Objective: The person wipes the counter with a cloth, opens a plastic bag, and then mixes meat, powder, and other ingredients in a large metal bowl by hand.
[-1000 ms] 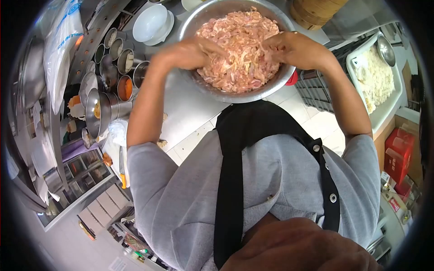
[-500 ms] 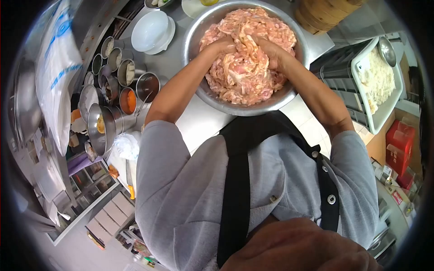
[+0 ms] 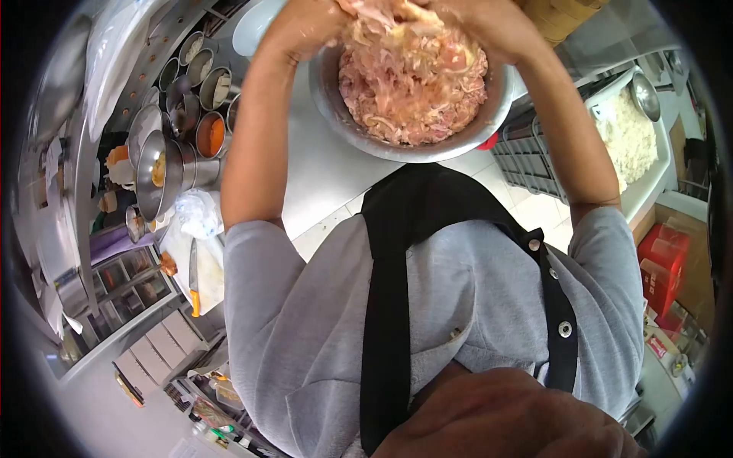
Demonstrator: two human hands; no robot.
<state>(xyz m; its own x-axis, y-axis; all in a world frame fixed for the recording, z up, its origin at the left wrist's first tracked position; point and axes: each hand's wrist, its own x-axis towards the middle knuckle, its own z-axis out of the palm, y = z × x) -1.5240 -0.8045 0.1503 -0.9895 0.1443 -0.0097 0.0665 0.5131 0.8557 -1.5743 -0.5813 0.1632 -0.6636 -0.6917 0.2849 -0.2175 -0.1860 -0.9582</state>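
A large steel bowl holds a heap of raw, pinkish chopped meat, which looks like chicken. Above the heap, my left hand and my right hand are raised at the top of the picture with a clump of the meat between them. Strips of meat hang and fall from the clump, smeared by motion. The fingers of both hands curl in toward the meat and are partly hidden by it and by the picture's edge.
To the left stand several steel pots, one with an orange content, and a white bowl. A knife lies on a white cutting board. At right are a tub of white shreds, a grey crate and a bamboo steamer.
Both hands have risen out of the bowl, lifting a clump of meat upward. The view has shifted, so the bowl sits slightly higher in the picture.
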